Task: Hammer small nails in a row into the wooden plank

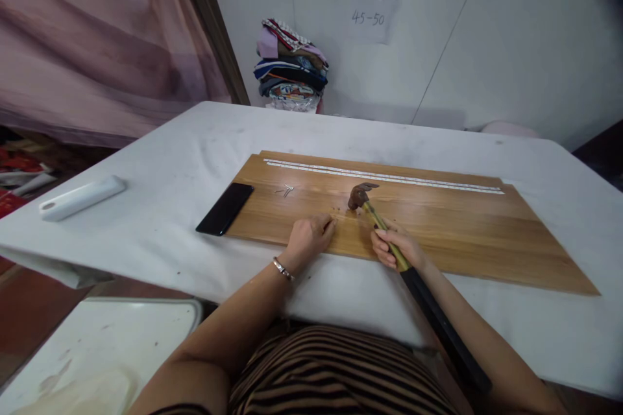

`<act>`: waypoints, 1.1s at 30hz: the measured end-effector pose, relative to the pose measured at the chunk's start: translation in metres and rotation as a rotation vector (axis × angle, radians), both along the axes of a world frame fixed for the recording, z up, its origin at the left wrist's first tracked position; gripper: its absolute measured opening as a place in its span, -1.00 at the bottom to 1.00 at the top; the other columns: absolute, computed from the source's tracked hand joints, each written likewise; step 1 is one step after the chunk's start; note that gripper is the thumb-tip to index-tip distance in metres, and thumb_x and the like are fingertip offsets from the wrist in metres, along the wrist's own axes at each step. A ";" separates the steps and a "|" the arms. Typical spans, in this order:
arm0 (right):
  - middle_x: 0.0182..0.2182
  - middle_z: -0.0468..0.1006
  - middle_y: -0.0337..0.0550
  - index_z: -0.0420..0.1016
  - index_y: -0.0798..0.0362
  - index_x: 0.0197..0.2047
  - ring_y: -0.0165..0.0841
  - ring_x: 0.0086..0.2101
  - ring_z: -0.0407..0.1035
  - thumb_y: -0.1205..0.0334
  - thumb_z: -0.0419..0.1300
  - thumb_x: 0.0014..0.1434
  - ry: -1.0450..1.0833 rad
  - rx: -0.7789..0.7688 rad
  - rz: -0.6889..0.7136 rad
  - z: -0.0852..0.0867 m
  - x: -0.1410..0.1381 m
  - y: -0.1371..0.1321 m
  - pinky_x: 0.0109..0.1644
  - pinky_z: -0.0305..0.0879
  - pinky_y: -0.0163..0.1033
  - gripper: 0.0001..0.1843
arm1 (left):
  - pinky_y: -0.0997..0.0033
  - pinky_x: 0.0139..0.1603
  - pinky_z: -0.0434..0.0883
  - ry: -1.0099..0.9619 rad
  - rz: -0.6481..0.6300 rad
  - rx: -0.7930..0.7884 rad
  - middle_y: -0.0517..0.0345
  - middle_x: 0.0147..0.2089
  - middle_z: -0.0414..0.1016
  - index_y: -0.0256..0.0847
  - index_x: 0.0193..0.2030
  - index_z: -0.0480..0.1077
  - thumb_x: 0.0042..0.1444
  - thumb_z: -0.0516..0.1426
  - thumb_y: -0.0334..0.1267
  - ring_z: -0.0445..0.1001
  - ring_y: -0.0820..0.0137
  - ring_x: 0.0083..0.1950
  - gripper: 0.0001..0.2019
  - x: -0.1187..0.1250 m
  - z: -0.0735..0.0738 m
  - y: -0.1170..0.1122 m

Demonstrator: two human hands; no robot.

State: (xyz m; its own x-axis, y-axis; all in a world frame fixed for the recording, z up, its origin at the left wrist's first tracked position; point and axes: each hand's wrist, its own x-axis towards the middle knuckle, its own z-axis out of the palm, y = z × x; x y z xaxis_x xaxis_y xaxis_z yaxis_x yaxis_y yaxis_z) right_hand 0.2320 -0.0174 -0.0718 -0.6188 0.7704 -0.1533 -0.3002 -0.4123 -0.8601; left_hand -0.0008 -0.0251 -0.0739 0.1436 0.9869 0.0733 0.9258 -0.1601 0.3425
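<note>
My right hand (393, 246) is wrapped round the yellow part of a claw hammer's (381, 220) handle. The hammer's rusty brown head touches or hovers just over the wooden board (452, 227), and its black grip runs back along my forearm. On the board's near side, left of the hammer head, my left hand (311, 235) lies with curled fingers pressed together; whatever may be between them is too small to make out. Small dark specks, perhaps nail heads, dot the wood between both hands. Several loose nails (287, 190) lie farther left on the board.
A black phone (224, 209) overlaps the board's left end. Two measuring strips (379, 176) run along its far side. A white, long-handled object (82, 198) lies on the white-covered table (160, 162). Folded clothes (292, 71) are stacked by the wall. A white stool (111, 337) stands at lower left.
</note>
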 end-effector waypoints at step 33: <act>-0.63 0.27 -0.51 0.16 -0.06 -0.11 -0.58 -0.79 0.03 0.13 0.23 0.15 -0.022 -0.018 0.011 -0.001 0.001 -0.001 -0.79 0.04 -0.50 -0.67 | 0.40 -0.33 0.15 0.011 0.006 -0.005 0.08 -0.30 0.58 -0.17 -0.37 0.42 0.32 -0.05 -0.13 0.50 0.35 -0.26 -0.67 0.001 0.001 -0.001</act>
State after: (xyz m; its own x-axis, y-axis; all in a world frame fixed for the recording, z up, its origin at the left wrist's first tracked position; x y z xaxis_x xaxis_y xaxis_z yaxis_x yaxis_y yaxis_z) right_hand 0.2327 -0.0188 -0.0729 -0.6239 0.7604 -0.1802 -0.2769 -0.4307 -0.8589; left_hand -0.0003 -0.0261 -0.0725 0.1388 0.9881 0.0665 0.9302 -0.1531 0.3335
